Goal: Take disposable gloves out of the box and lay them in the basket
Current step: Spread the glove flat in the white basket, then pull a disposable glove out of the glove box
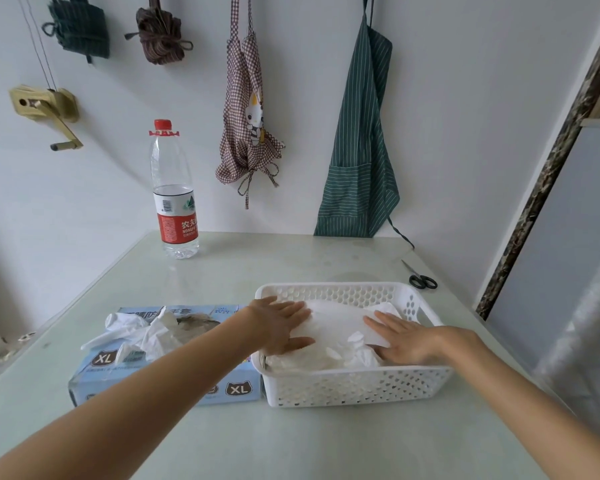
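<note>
Pressing the gloves (340,327) flat in the basket (357,386) at lower centre, both the left hand (281,327) and right hand (406,341) lie with fingers straight, so the next move likely calls for reaching left to the box (167,372), where more gloves poke out.

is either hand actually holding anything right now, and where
Nothing is held. Left hand and right hand lie flat, fingers straight, pressing on the white gloves in the basket.
</note>
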